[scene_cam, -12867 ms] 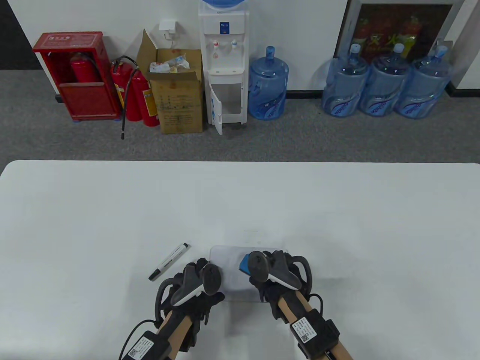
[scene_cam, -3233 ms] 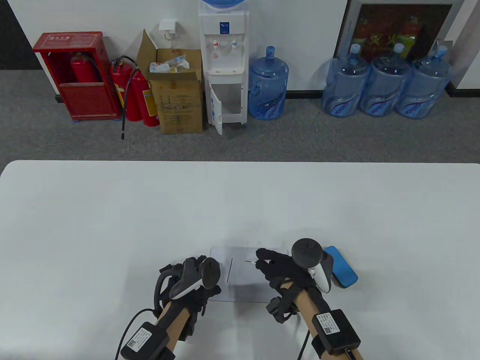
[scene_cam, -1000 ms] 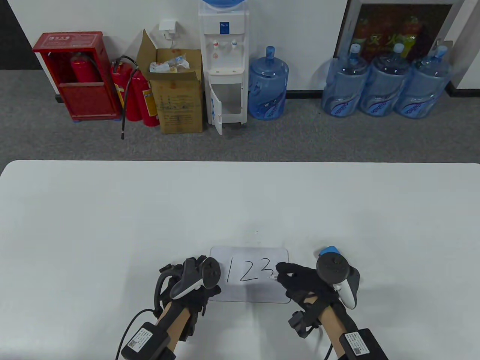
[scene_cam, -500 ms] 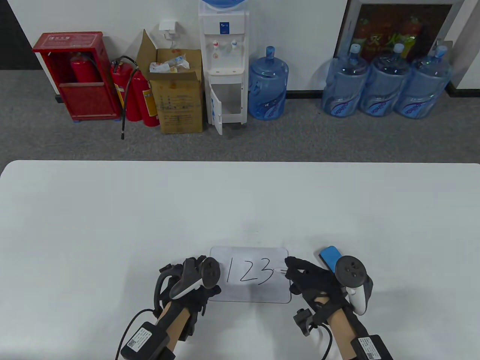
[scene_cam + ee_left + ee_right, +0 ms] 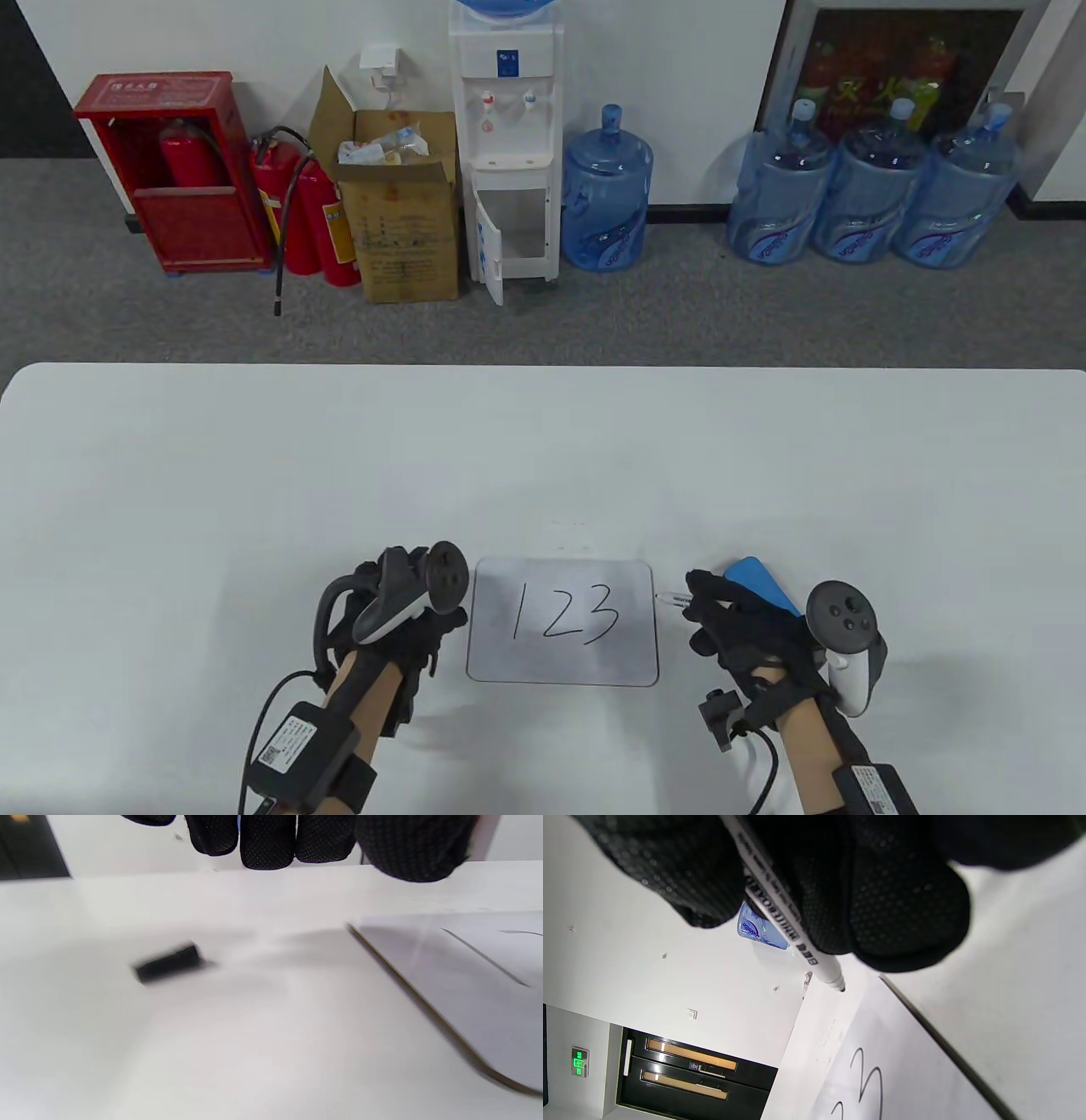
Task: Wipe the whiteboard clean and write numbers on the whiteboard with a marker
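The whiteboard lies flat on the white table near its front edge, and it carries the black digits 123. The right hand pinches the marker just beside the board's right edge, in front of the blue eraser. Half a second ago the left hand rested on the board's left edge; now it is off it, fingers loose, with the black cap beneath.

A white wall is seen behind a grey carpeted floor. Along the wall are set a red extinguisher cabinet, two red extinguishers, an open cardboard box, a white water dispenser, four blue water bottles and a framed picture. The white table is evenly lit.
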`<state>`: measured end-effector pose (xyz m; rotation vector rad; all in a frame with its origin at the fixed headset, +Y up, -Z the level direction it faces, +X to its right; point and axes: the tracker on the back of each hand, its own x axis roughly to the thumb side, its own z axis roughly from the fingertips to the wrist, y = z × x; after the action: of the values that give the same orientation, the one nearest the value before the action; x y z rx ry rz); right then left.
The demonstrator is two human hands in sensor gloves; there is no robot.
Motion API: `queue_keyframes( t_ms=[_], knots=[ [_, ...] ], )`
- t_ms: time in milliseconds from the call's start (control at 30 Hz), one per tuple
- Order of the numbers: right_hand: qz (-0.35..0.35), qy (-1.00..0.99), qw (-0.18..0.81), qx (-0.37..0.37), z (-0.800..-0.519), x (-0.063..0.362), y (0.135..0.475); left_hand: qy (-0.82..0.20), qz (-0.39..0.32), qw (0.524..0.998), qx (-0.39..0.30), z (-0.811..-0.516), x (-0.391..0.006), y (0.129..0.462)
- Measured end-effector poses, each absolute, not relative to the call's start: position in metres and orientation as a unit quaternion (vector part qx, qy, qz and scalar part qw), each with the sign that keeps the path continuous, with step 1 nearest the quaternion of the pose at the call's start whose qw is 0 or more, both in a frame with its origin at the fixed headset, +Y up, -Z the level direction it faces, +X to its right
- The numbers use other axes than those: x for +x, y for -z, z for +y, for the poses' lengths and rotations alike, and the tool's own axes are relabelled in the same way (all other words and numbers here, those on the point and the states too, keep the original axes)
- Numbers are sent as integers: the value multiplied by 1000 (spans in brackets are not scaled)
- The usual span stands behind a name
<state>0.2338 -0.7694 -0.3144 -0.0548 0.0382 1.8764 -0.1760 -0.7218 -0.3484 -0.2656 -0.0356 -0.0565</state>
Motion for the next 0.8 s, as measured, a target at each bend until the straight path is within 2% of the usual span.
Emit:
queue_keyframes(
  t_ms=[133, 300, 533, 633, 800],
  knots=[
    [17, -810, 587, -18, -769, 233, 314, 80, 24, 987, -136, -724, -190, 355],
    [17, -812, 583, -18, -769, 233, 314, 162, 73, 975, -132, -743, -204, 362],
    [20, -815, 579, -17, -769, 232, 313, 143, 88, 973, -158, -762, -215, 368],
    [21, -815, 579, -18, -769, 232, 313, 138, 89, 977, -137, -764, -216, 369],
    [26, -812, 583, -14, -769, 230, 313, 112, 89, 977, -156, -766, -218, 370]
  ],
)
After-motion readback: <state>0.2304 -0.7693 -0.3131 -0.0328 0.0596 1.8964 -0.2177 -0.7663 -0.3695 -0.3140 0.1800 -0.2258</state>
